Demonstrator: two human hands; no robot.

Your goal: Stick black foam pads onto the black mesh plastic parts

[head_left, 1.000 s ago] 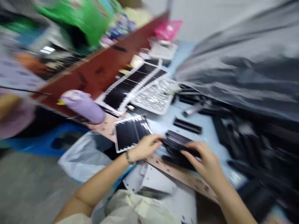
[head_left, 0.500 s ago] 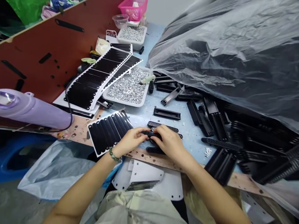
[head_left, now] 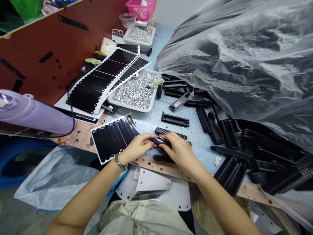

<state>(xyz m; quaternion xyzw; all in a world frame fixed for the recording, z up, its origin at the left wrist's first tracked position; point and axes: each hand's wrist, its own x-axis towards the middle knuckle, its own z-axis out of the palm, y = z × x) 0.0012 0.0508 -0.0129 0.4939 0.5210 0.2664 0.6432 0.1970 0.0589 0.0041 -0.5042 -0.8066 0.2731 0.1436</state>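
Between my two hands is a narrow black plastic bar (head_left: 158,141), partly covered by my fingers. My left hand (head_left: 137,147) pinches its left end, and my right hand (head_left: 177,147) grips its right end from above. Behind and below the hands lie more black bars, one with a honeycomb pattern (head_left: 171,133) and another near the table edge (head_left: 161,158). A sheet of black strip stickers (head_left: 114,138) rests by my left wrist. Farther back sits a single black slotted bar (head_left: 175,119).
A white tray of small metal pieces (head_left: 137,93) carries a light-green-handled tool (head_left: 156,84). Sticker sheets (head_left: 102,75) overlap its left side. A purple bottle (head_left: 36,112) stands left. Piled black bars (head_left: 227,130) and clear plastic sheeting (head_left: 232,55) fill the right.
The black bar has turned slightly between my fingers, so a shiny rounded end now shows. Both hands stay almost in the same place, and the view has shifted a little.
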